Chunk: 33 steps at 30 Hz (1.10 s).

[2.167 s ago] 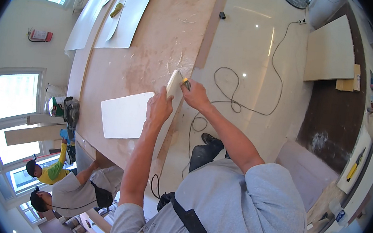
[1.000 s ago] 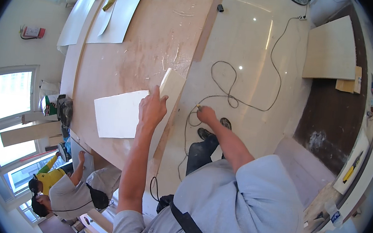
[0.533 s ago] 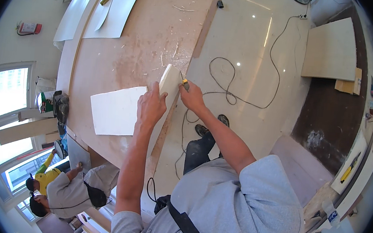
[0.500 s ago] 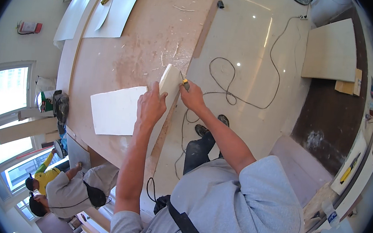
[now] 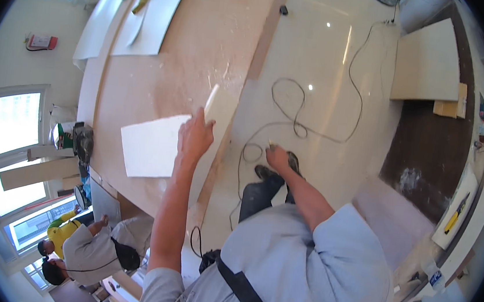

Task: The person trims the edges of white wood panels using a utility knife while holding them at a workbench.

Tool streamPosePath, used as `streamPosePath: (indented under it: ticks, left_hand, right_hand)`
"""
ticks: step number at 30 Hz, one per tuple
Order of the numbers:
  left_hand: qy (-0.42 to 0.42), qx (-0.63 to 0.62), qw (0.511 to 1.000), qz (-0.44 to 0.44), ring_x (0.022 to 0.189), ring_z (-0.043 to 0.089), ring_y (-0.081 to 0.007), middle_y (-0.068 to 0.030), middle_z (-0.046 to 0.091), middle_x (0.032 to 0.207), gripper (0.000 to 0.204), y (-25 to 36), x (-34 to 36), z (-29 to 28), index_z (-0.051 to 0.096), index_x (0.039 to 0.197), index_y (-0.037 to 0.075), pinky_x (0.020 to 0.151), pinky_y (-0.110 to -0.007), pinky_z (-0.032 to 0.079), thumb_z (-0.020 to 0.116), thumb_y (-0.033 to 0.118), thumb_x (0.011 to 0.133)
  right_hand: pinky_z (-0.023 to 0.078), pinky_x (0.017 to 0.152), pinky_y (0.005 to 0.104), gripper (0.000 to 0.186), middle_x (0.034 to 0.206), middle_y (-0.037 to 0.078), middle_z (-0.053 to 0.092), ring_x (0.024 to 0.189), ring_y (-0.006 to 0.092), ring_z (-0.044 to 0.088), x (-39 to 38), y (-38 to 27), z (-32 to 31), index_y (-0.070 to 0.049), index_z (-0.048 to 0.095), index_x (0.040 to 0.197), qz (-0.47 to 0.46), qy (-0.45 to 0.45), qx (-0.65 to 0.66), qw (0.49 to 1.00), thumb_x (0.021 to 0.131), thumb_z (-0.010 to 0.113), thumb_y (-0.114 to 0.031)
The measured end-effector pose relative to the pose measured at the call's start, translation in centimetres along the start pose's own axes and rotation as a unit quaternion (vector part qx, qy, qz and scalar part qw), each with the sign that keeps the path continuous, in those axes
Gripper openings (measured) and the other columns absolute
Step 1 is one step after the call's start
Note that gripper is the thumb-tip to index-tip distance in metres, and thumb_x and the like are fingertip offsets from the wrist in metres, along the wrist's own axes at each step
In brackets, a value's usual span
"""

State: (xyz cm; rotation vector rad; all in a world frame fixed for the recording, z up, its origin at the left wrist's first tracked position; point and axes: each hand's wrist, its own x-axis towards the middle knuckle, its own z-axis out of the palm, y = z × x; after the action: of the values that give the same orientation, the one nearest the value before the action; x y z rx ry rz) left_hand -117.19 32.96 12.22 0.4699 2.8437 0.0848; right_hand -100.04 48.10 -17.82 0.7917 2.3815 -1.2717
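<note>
My left hand (image 5: 195,139) grips a long pale board (image 5: 225,104) with a white edge, which lies along the right edge of the wooden worktable (image 5: 200,36). Its thumb and fingers sit on either side of that edge. My right hand (image 5: 278,158) is off the table, low over the floor near my shoes, closed on a utility knife (image 5: 271,143). Only a small yellowish bit of the knife shows past the fingers. Left of my left hand, a white four-sided sheet (image 5: 150,147) lies flat on the table.
White sheets (image 5: 161,27) and a long strip lie at the table's far left. A cable (image 5: 301,107) loops over the shiny floor. Another yellow utility knife (image 5: 452,220) rests on a ledge at right. Two other people (image 5: 93,247) are at lower left.
My right hand with the knife has drawn back from the board's far end, toward my body and to the right. My left hand has stayed on the board.
</note>
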Motion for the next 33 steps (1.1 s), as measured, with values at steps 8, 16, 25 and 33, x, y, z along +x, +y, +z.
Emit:
streamPosePath:
  ticks: [8,16,25,33]
  left_hand:
    - [0.008,-0.046,0.999,0.014,0.088,0.070,-0.0481,-0.0275,0.072,0.090,0.029,0.0,-0.6,0.0,0.052,0.115,0.001,0.081,-0.057,0.052,0.068,0.021,0.099]
    - [0.001,-0.062,0.998,0.013,0.091,0.069,-0.0493,-0.0288,0.072,0.092,0.034,0.1,-0.6,0.0,0.052,0.119,0.000,0.081,-0.059,0.051,0.069,0.019,0.097]
    - [0.033,-0.049,0.998,0.027,0.093,0.071,-0.0466,-0.0276,0.073,0.093,0.032,-0.1,-0.5,-0.1,0.055,0.120,0.000,0.084,-0.056,0.052,0.066,0.023,0.099]
    - [-0.050,-0.060,0.997,-0.018,0.103,0.069,-0.0474,-0.0312,0.072,0.106,0.046,-0.6,-0.1,-2.1,0.056,0.134,-0.001,0.090,-0.055,0.052,0.068,0.025,0.098]
  right_hand:
    - [0.054,0.080,0.0548,0.038,0.087,0.027,0.072,0.088,0.0492,0.069,0.9,-19.0,-10.4,-0.002,0.065,0.106,-0.153,0.050,0.193,0.968,0.097,0.065,-0.038]
    - [0.053,0.081,0.0534,0.034,0.086,0.026,0.071,0.088,0.0476,0.069,0.2,-23.3,-13.4,0.000,0.065,0.097,-0.194,0.031,0.193,0.961,0.099,0.063,-0.034]
    - [0.055,0.088,0.0533,0.037,0.099,0.026,0.074,0.096,0.0466,0.070,4.2,-10.7,-5.6,-0.002,0.071,0.107,-0.137,-0.028,-0.055,0.989,0.099,0.058,-0.035]
    - [0.057,0.062,0.0410,0.052,0.084,0.012,0.071,0.067,0.0228,0.071,2.7,-12.6,-8.4,-0.004,0.066,0.097,-0.021,-0.001,0.351,0.936,0.102,0.061,-0.056]
